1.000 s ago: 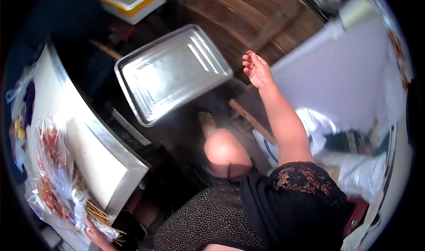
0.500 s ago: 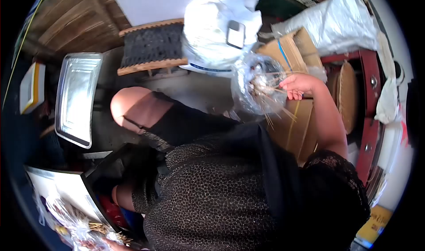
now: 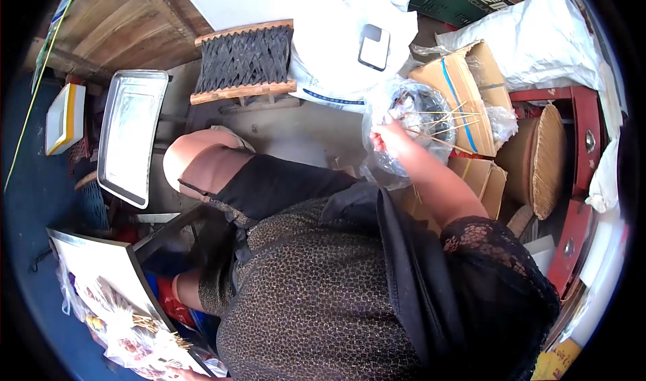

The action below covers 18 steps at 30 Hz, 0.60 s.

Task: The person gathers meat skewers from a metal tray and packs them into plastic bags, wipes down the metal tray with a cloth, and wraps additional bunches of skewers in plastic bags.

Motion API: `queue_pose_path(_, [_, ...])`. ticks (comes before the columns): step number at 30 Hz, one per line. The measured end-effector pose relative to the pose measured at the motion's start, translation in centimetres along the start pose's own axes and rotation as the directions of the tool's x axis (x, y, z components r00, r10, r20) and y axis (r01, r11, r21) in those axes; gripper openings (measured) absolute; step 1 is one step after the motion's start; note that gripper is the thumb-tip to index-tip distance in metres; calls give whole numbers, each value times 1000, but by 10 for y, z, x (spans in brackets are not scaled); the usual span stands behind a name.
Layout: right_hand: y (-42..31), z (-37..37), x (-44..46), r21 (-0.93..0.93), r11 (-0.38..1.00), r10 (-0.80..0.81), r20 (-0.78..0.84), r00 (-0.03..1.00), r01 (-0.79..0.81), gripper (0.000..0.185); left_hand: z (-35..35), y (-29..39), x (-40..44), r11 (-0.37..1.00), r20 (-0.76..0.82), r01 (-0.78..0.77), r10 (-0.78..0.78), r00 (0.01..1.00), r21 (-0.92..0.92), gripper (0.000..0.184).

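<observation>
My right hand [image 3: 390, 139] is at the left edge of a clear plastic bag [image 3: 383, 166], its fingers curled on the thin plastic. Thin wooden skewers [image 3: 441, 122] stick out of this bag toward the right, beside my wrist; what is on their hidden ends is hard to make out. At the bottom left edge, only a little of my left hand [image 3: 180, 374] shows, and its fingers are mostly hidden. It is close to another clear bag [image 3: 124, 330], where bundled skewer ends [image 3: 145, 322] lie on a white-topped surface [image 3: 94, 267].
A phone [image 3: 374, 47] lies on a white sack [image 3: 330, 65]. Cardboard boxes [image 3: 488, 92] stand right of the bag, before a red drawer unit [image 3: 585, 119]. A stool with a woven black seat [image 3: 242, 59] and a metal tray [image 3: 131, 139] are at the left.
My right hand has moved left across the bag, from its right side near the skewer ends to its left edge. The view has shifted slightly.
</observation>
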State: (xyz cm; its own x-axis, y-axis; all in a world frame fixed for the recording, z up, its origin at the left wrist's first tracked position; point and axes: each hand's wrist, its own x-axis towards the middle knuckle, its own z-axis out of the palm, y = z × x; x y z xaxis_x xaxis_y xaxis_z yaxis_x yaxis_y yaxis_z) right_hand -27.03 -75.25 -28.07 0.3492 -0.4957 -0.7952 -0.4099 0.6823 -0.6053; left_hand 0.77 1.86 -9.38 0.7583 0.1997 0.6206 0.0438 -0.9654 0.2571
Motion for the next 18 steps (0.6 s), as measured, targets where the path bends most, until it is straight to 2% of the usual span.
queue_pose_path(2, [-4,10,-8,-17,999,-28,-2,1000,28,88,-7,-5,-1,1000,-10,-6,6,1000,15,49])
queue_pose_path(4, [-12,21,-20,-25,998,61,-85,994,-64,72,-13,-11,-3,999,-20,-14,15,1000,29,49])
queue_pose_path(5, [-10,17,-19,-28,998,61,-86,994,-63,72,-16,-16,-4,999,-29,-22,23,999,37,50])
queue_pose_path(7, [-13,8,-20,-102,986,144,127,981,-132,46,-22,-23,-6,998,-50,-39,41,998,43,51])
queue_pose_path(8, [-13,5,-24,-107,986,141,124,982,-128,46,-26,-29,-6,997,-60,-51,55,997,52,51])
queue_pose_path(10, [-20,8,-47,-240,960,173,117,978,-141,16,-34,-50,-6,989,-87,-132,137,987,59,53])
queue_pose_path(11, [-17,3,-46,-241,966,119,109,987,-90,12,-39,-70,0,973,-105,-225,229,968,53,53])
queue_pose_path(12, [-16,-6,-54,-260,964,-15,148,989,54,15,-50,-37,-1,952,-122,-306,307,944,30,54])
queue_pose_path(13, [-23,-3,-57,-276,932,-167,242,956,233,17,-57,-3,0,952,-176,-305,295,939,-31,47])
queue_pose_path(15, [-47,26,-66,-268,925,-236,155,959,271,22,-82,161,2,935,-281,-320,270,921,-151,42])
queue_pose_path(16, [-54,39,-56,-260,919,-277,107,955,296,25,-79,110,-4,980,-324,-65,0,946,-190,41])
queue_pose_path(17, [-68,58,-53,-197,932,-286,121,950,306,30,-75,89,-10,993,-391,-104,74,917,-55,37])
queue_pose_path(18, [-77,77,-38,-193,908,-351,133,927,372,37,-60,100,-26,775,-217,28,-211,953,-632,31])
